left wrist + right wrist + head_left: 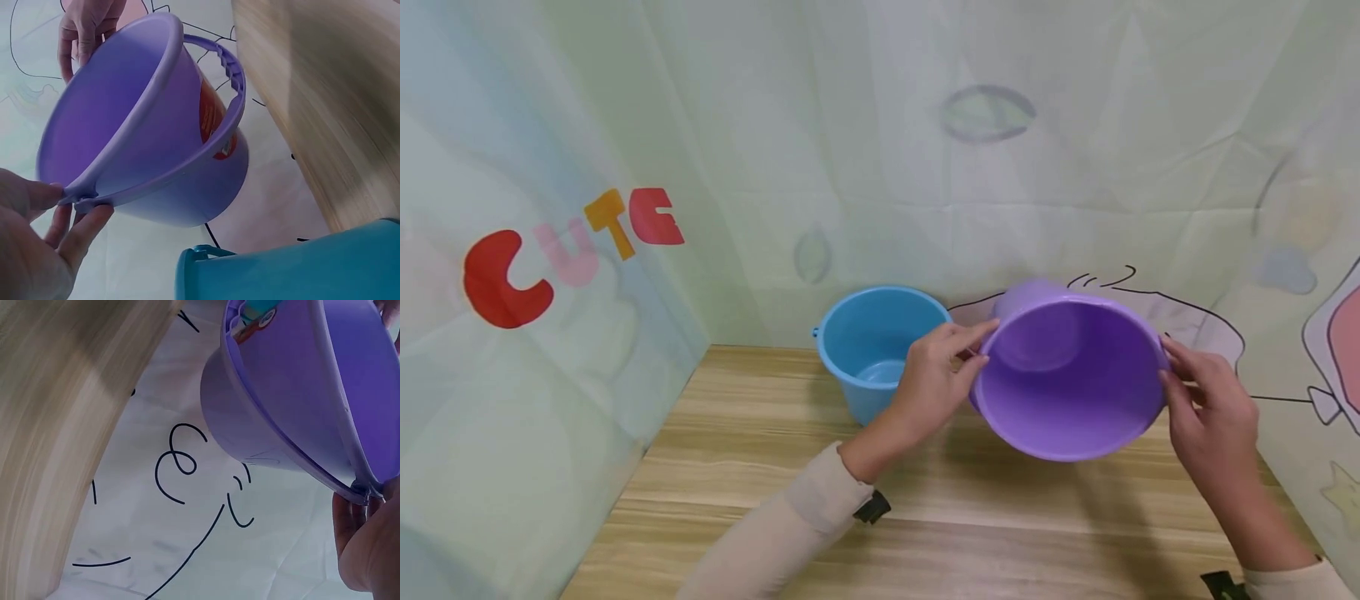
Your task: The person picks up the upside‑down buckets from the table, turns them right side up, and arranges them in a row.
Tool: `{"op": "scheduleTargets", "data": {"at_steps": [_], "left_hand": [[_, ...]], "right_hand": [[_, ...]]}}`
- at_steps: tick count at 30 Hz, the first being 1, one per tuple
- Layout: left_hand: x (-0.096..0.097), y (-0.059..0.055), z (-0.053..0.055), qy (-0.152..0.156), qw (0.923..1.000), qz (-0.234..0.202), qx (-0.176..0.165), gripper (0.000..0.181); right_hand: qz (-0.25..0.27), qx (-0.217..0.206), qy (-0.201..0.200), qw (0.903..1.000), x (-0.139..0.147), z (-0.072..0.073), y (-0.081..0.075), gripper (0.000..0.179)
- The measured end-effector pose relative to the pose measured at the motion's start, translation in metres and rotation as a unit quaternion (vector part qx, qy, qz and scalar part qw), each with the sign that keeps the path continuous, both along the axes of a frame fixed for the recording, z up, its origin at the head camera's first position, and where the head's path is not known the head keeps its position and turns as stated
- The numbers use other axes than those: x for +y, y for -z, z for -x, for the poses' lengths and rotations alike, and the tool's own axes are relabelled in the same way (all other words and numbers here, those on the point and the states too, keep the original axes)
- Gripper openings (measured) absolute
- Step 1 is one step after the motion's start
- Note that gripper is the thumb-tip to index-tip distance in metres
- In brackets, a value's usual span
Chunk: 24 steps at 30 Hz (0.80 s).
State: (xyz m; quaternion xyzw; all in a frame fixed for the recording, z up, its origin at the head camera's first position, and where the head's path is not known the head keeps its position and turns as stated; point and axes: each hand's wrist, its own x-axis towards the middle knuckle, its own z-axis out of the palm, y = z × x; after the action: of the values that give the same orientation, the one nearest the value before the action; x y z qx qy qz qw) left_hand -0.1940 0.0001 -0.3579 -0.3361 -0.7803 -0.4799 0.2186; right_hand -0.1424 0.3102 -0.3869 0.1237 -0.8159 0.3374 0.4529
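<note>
Both hands hold a purple bucket (1067, 400) tilted, its mouth turned toward the head camera. My left hand (936, 371) pinches the rim at the handle joint on the left side. On the opposite side my right hand (1213, 408) grips the rim between thumb and fingers. In the left wrist view a purple handle (234, 119) hangs under the bucket, and a red label (212, 115) shows on its wall. A blue bucket (865, 333) stands upright on the table just left of the purple one, partly covered by my left hand.
The wood-grain table (730, 475) ends against a pale printed curtain (865, 167) at the back. Another curtain side (512, 400) with colourful letters closes off the left. Dark straps (872, 507) sit at the wrists.
</note>
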Motion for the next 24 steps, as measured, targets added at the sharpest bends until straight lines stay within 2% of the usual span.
{"op": "scheduleTargets", "data": {"at_steps": [6, 8, 16, 24], "left_hand": [[-0.001, -0.006, 0.005, 0.008, 0.9992, 0.004, -0.039, 0.044], [-0.002, -0.008, 0.006, 0.011, 0.9981, 0.009, -0.061, 0.044], [-0.001, -0.016, 0.015, 0.004, 0.9909, 0.027, -0.132, 0.045], [0.0, -0.023, 0.022, -0.003, 0.9825, 0.047, -0.18, 0.047]], "right_hand": [[0.014, -0.039, -0.032, 0.9986, 0.001, 0.004, -0.008, 0.047], [0.018, -0.052, -0.04, 0.9977, 0.002, 0.006, -0.01, 0.047], [0.002, -0.132, -0.027, 0.9908, 0.006, 0.012, -0.019, 0.044], [-0.022, -0.162, -0.017, 0.9865, 0.008, 0.021, -0.025, 0.04]]}}
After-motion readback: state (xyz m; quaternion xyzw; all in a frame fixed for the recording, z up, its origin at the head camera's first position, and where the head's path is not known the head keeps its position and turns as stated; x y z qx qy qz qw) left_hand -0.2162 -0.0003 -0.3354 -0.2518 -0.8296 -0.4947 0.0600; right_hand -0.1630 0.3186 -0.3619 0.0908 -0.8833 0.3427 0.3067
